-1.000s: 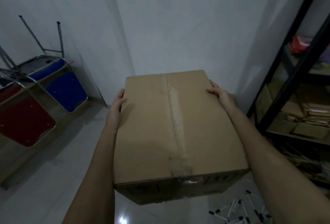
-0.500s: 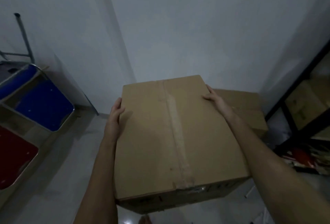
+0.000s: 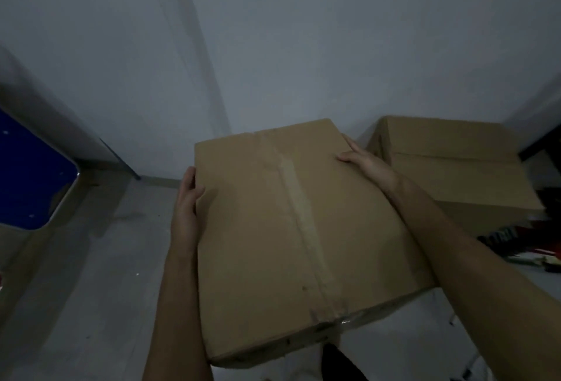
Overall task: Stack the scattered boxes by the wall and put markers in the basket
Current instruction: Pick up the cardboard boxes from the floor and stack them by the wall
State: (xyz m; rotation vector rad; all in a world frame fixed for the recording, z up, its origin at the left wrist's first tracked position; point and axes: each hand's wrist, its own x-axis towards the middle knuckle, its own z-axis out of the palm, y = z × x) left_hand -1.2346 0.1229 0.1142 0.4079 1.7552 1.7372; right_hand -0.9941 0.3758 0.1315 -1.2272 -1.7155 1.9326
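I hold a large taped cardboard box [image 3: 273, 229] off the floor in front of me, between both hands. My left hand [image 3: 186, 198] grips its left edge, thumb curled onto the top. My right hand [image 3: 368, 165] grips the far right corner, thumb on top and fingers round the side. A second cardboard box [image 3: 455, 174] sits on the floor against the white wall, just right of the carried one. No markers or basket can be made out in this view.
A blue chair seat [image 3: 27, 180] with a metal rim leans at the left by the wall. Dark clutter [image 3: 516, 244] lies on the floor at the right, below a black shelf frame [image 3: 543, 140]. Grey floor tiles [image 3: 100, 274] spread at lower left.
The view has swung right and down toward the wall. The second box on the floor has come fully into sight, the chairs have slid off to the left, and both hands keep their hold.
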